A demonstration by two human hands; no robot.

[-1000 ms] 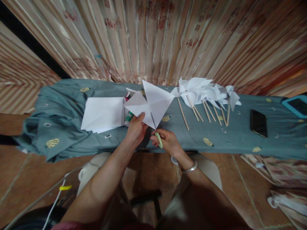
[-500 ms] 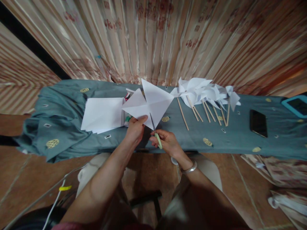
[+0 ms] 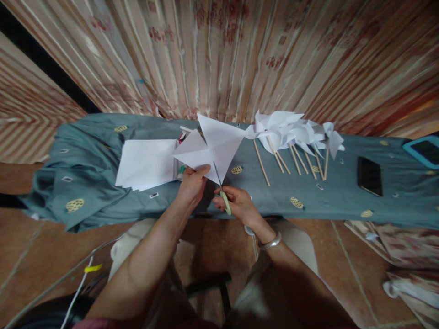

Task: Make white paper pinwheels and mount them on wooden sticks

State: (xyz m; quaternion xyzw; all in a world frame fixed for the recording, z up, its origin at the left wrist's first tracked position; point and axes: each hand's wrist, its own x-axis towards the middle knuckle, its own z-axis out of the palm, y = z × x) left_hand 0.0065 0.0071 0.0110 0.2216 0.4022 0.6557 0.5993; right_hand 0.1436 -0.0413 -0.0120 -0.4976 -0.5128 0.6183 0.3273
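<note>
A: Which step seems to be in hand?

B: A cut toward the middle, it is judged; the white sheet [image 3: 224, 146] is held over the cloth-covered table [image 3: 274, 196], between the paper stack [image 3: 147, 160] and the paper pinwheels [image 3: 283, 125]; a slit is already seen opened on its far side; at its near corner, a dark blade of the green-handled scissors [image 3: 225, 203] is laid over the paper.

A: How are the hands set?

B: By the left hand [image 3: 193, 182] the sheet is pinched near its near-left edge, thumb on top, the other fingers largely hidden; by the right hand [image 3: 239, 203] the scissors are gripped, fingers curled at the handle; how far the blades are parted cannot be told.

A: And the directions?

B: The scissors' long axis is aimed away from the wearer, slanted slightly left; no clear long axis is shown by the squarish sheet; its near corner is pointed toward the wearer.

A: What is called for next?

B: Probably, the blades to be closed along that line, and stopped short of the centre; the sheet should be kept steady.
</note>
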